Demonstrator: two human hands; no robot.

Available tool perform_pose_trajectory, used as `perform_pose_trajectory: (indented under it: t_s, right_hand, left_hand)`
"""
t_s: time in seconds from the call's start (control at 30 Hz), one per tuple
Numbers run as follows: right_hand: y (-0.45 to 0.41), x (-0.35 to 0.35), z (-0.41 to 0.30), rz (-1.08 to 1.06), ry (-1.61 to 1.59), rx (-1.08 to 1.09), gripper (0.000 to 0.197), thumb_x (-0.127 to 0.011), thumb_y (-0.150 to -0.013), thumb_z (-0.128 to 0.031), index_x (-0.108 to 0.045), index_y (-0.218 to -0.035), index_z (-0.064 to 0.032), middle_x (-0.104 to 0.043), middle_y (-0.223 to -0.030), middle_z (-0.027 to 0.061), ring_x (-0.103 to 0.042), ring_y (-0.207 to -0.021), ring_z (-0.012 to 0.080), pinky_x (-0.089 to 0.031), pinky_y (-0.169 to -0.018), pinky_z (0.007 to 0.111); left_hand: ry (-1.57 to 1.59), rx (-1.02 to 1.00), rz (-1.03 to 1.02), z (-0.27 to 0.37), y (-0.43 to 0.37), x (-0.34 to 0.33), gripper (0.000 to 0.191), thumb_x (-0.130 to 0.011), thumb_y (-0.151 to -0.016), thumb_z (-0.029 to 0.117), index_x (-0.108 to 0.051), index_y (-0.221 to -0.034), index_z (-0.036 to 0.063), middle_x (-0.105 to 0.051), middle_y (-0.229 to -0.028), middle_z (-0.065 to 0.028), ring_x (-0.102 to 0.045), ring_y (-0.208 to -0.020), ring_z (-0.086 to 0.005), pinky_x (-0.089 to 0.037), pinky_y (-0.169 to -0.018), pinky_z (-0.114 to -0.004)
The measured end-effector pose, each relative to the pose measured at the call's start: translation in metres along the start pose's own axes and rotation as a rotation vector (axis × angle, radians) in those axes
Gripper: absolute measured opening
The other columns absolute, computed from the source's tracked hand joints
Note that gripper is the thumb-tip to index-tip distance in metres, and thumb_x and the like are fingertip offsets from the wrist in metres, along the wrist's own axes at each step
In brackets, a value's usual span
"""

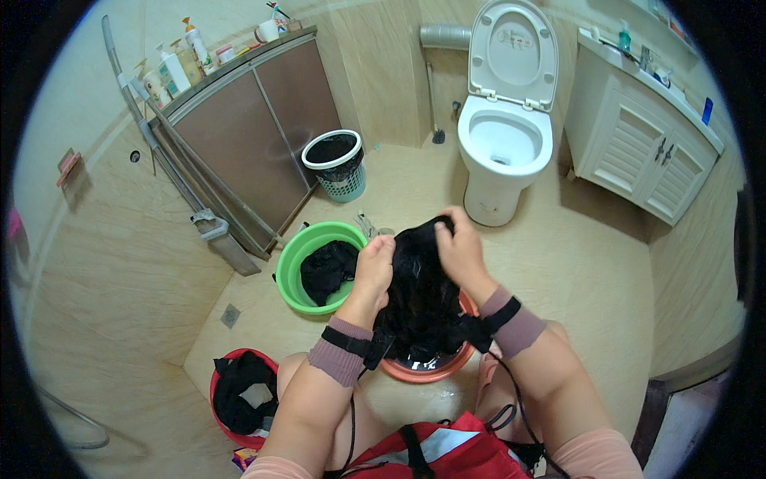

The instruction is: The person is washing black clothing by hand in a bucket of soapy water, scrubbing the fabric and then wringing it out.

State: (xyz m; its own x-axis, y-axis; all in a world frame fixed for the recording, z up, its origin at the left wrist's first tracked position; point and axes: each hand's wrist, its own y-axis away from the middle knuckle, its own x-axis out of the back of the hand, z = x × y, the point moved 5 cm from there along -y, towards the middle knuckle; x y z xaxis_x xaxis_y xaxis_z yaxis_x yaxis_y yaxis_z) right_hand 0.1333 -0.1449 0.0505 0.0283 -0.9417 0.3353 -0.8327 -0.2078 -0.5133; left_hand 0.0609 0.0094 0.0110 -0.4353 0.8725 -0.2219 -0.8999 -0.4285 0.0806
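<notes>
A wet-looking black garment (419, 287) hangs stretched between my two hands. Its upper left edge is pinched in my left hand (376, 266), while my right hand (461, 248) grips the upper right corner. The lower part of the cloth drops into an orange-red basin (413, 376) that holds some water. Much of that basin is hidden by the cloth and my wrists. Just left of my left hand stands a green basin (287, 286), and another black garment (326, 269) lies bunched in it.
A red tub (214, 383) of dark clothes sits by my left leg. Further off are a waste bin (342, 185) with a black liner, a white toilet (505, 149) with its lid up, and a white vanity cabinet (640, 132). A floor drain (230, 315) lies at left.
</notes>
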Motion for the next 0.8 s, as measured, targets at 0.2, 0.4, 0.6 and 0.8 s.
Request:
perform_pose_trajectory:
  t_s: [0.2, 0.4, 0.6, 0.8]
  right_hand:
    - [0.048, -0.032, -0.06, -0.15, -0.007, 0.248, 0.02, -0.066, -0.08, -0.027, -0.061, -0.087, -0.0085, -0.062, -0.072, 0.016, -0.062, -0.066, 0.0363, -0.048, -0.058, 0.042]
    - [0.013, -0.033, -0.015, -0.016, 0.023, 0.024, 0.026, -0.063, -0.086, -0.024, -0.058, -0.077, -0.0006, -0.054, -0.061, 0.0171, -0.053, -0.052, 0.022, -0.042, -0.051, 0.033]
    - [0.042, -0.046, -0.037, -0.059, -0.023, 0.173, 0.026, -0.062, -0.088, -0.026, -0.06, -0.074, -0.0042, -0.057, -0.063, 0.0184, -0.058, -0.056, 0.0356, -0.044, -0.052, 0.039]
    - [0.031, -0.04, -0.042, -0.047, -0.027, 0.109, 0.025, -0.062, -0.087, -0.025, -0.057, -0.075, -0.0036, -0.057, -0.064, 0.0196, -0.057, -0.058, 0.0384, -0.044, -0.053, 0.04]
  left_hand:
    - [0.295, 0.156, 0.062, -0.028, -0.005, 0.004, 0.036, -0.046, -0.099, 0.037, -0.053, -0.081, 0.0065, -0.055, -0.076, -0.0027, -0.053, -0.066, -0.0142, -0.044, -0.057, -0.032]
    - [0.163, 0.375, 0.103, -0.031, 0.023, -0.028, 0.066, -0.042, -0.096, 0.05, -0.047, -0.127, -0.0084, -0.058, -0.119, -0.017, -0.056, -0.105, -0.0231, -0.046, -0.086, -0.034]
    - [0.311, 0.229, 0.094, -0.017, 0.021, -0.015, 0.036, -0.045, -0.099, 0.035, -0.059, -0.103, 0.0017, -0.062, -0.089, -0.0081, -0.057, -0.076, -0.0157, -0.048, -0.068, -0.031]
    - [0.263, 0.153, 0.068, -0.012, 0.02, -0.017, 0.037, -0.047, -0.098, 0.034, -0.062, -0.105, 0.0006, -0.063, -0.093, -0.0082, -0.058, -0.079, -0.0157, -0.047, -0.069, -0.031]
